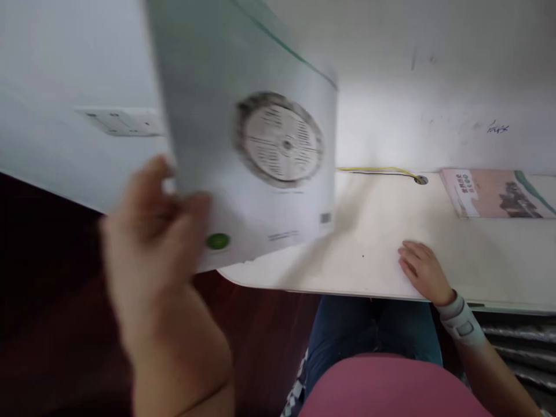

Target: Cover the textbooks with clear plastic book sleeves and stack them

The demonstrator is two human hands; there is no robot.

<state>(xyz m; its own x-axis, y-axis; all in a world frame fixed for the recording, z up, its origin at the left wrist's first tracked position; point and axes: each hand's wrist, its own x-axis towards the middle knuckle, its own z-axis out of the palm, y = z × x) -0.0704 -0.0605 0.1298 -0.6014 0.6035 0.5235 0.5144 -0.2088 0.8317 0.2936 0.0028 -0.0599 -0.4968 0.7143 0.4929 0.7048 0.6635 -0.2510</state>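
Observation:
My left hand grips a book by its lower left corner, with the thumb on the cover facing me. The book is raised upright above the left end of the white desk. Its pale cover bears a round dial-like picture, a green oval mark and a small barcode; motion blurs it slightly. On the desktop near the front edge lies my right hand, palm down with fingers stretched out and nothing held. A pink book lies flat on the desk beyond that hand, to the right.
A yellow cable runs along the wall into a round hole in the desktop. Wall sockets sit at the left. The desk's rounded left corner stands above a dark floor. Dark ribbed shapes show below the desk at right.

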